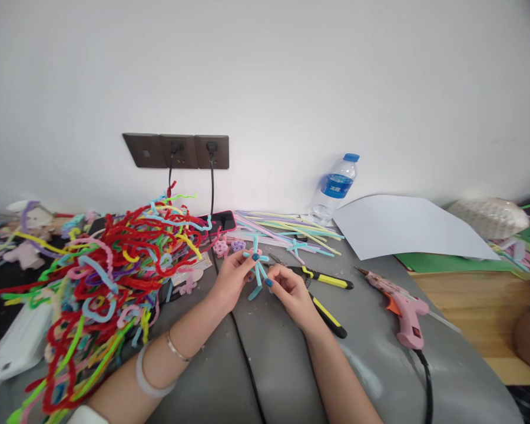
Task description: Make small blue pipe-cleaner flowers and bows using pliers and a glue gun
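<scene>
Where the clear bottle (pixel 333 189) leans against the wall (pixel 269 88), its blue label (pixel 336 185) faces the room and carries white characters, too small for me to read with certainty from here. The white box (pixel 20 344) at the left bears small dark marks, likewise illegible, and strands cover part of it.

The light-blue pipe-cleaner piece (pixel 258 272) is held above the front-middle of the tabletop (pixel 278 365). The left hand (pixel 231 280) pinches its upper part between thumb and forefinger; those fingers hide its centre. The right hand (pixel 290 291), fingers curled, has thumb and forefinger closed on the end of a lower strand.

Partly concealed behind the right hand are the pliers (pixel 333 280) with yellow-and-black handles. To the left, the tangled pile of pipe cleaners (pixel 128 253) overlaps one end of the phone (pixel 224 221). At the right, the power cord (pixel 426 377) of the pink glue gun (pixel 404 312) runs out of sight at the bottom edge. Behind the white sheet (pixel 410 227), the contents of the plastic-wrapped bundle (pixel 490 217) are hard to make out.
</scene>
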`<move>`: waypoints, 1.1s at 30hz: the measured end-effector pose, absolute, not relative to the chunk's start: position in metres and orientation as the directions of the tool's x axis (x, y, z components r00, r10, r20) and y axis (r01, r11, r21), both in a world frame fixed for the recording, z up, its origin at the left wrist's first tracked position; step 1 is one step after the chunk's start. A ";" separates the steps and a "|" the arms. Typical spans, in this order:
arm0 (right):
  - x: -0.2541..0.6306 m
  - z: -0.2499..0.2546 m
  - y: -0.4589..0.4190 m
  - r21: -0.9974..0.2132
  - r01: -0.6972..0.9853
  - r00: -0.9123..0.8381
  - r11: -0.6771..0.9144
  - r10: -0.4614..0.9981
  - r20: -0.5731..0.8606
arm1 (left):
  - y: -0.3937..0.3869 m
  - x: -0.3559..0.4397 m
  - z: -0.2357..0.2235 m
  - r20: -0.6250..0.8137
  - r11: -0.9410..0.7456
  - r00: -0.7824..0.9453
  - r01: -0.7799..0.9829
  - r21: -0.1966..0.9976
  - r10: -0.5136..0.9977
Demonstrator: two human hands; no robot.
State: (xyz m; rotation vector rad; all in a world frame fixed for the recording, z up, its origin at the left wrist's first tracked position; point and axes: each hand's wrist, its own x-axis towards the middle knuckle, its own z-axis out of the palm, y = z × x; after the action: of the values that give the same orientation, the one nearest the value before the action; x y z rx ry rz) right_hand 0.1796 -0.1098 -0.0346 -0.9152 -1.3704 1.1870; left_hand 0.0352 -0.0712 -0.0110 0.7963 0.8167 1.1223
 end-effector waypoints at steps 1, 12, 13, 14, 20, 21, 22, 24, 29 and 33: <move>0.179 -0.034 -0.110 -0.968 -0.094 -0.152 0.233 0.957 0.246 | -0.071 0.035 -0.010 -0.153 0.242 0.227 -0.446 0.862 0.962; 0.179 -0.036 -0.107 -0.928 -0.096 -0.113 0.361 0.922 0.370 | -0.071 0.032 -0.004 -0.155 0.286 0.279 -0.524 0.802 0.948; 0.179 -0.037 -0.107 -0.927 -0.090 -0.111 0.363 0.922 0.372 | -0.070 0.032 -0.004 -0.155 0.287 0.281 -0.524 0.802 0.947; 0.179 -0.037 -0.107 -0.925 -0.087 -0.111 0.369 0.920 0.377 | -0.070 0.032 -0.004 -0.156 0.289 0.284 -0.524 0.801 0.946; 0.180 -0.041 -0.106 -0.903 -0.066 -0.090 0.424 0.899 0.429 | -0.071 0.033 -0.006 -0.179 0.322 0.312 -0.498 0.806 0.933; 0.180 -0.041 -0.106 -0.900 -0.063 -0.086 0.432 0.896 0.436 | -0.071 0.033 -0.006 -0.178 0.321 0.316 -0.491 0.810 0.932; 0.180 -0.041 -0.105 -0.897 -0.063 -0.084 0.438 0.893 0.442 | -0.072 0.034 -0.006 -0.175 0.320 0.320 -0.484 0.815 0.931; 0.180 -0.041 -0.105 -0.894 -0.069 -0.084 0.442 0.891 0.446 | -0.073 0.034 -0.006 -0.168 0.316 0.330 -0.471 0.823 0.929; 0.177 -0.041 -0.107 -0.921 -0.089 -0.103 0.380 0.916 0.388 | -0.073 0.034 -0.005 -0.142 0.274 0.304 -0.449 0.851 0.942; 0.175 -0.040 -0.109 -0.942 -0.069 -0.118 0.329 0.935 0.335 | -0.073 0.034 -0.008 -0.126 0.238 0.277 -0.419 0.876 0.953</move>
State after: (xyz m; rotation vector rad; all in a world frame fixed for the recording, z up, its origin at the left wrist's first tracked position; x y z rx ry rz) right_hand 0.1749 -0.1090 -0.0398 -0.8576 -1.4073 1.0653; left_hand 0.0339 -0.0729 -0.0081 0.8425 0.7832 1.0844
